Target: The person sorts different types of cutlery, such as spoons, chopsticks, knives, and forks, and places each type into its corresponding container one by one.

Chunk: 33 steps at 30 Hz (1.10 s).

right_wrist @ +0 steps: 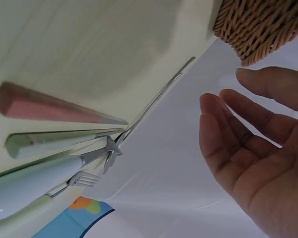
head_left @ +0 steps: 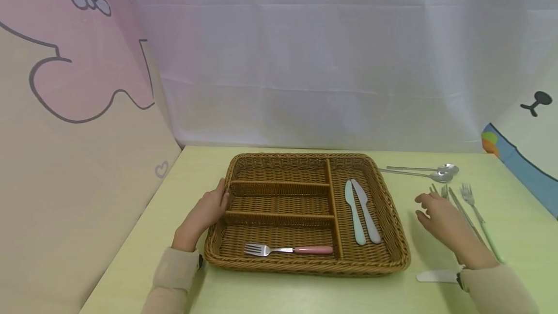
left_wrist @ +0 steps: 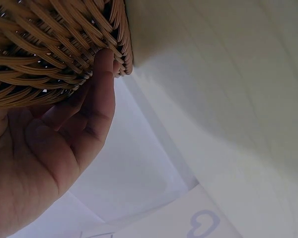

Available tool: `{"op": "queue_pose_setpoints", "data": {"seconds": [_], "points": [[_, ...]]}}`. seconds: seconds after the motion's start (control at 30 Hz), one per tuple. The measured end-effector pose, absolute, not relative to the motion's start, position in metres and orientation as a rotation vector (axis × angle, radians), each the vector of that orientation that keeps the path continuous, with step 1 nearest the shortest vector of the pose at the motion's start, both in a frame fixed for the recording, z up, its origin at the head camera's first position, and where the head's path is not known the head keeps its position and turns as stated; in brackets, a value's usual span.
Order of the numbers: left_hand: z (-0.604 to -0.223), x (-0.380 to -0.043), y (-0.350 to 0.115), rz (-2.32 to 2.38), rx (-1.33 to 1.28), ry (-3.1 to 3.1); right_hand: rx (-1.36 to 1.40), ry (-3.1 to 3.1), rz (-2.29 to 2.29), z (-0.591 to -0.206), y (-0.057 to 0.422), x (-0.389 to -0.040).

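Note:
A brown wicker basket [head_left: 270,270] with compartments sits on the table. My left hand [head_left: 208,210] grips its left side, the fingers against the outer wall in the left wrist view. A pink-handled fork [head_left: 311,250] lies in the front left compartment. The long right compartment holds a mint knife [head_left: 355,214] and a lilac knife [head_left: 369,219]. To the basket's right, my right hand [head_left: 449,224] hovers over the table with loosely bent fingers, holding nothing. Beneath and beside it lie several utensils, partly hidden, among them a green-handled fork [head_left: 484,224].
Two metal spoons [head_left: 441,177] lie at the back right of the basket. A white blade [head_left: 437,276] shows near my right wrist. Pink [right_wrist: 44,105] and pale blue handles [right_wrist: 42,181] appear in the right wrist view. Printed cloth walls [head_left: 296,76] enclose the table.

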<state>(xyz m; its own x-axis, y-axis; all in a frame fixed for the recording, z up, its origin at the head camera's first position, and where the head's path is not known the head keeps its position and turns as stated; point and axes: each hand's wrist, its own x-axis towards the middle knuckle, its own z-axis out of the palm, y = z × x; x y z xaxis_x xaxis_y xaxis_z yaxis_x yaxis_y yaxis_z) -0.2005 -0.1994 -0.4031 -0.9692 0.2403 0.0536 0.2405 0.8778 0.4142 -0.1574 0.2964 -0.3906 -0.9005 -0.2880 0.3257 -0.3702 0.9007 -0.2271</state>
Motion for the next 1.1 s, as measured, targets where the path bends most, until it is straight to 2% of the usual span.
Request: {"op": "queue_pose_setpoints", "data": {"seconds": [0.47,1.1], "points": [[-0.401,-0.2,-0.199,-0.689,-0.362,-3.063,0.292,-3.022,0.316,-0.406,0.332,-0.157],[-0.402,-0.2,-0.198,-0.68,-0.37,-3.059,0.178,-3.184,0.392,-0.403,0.337,-0.148]]}}
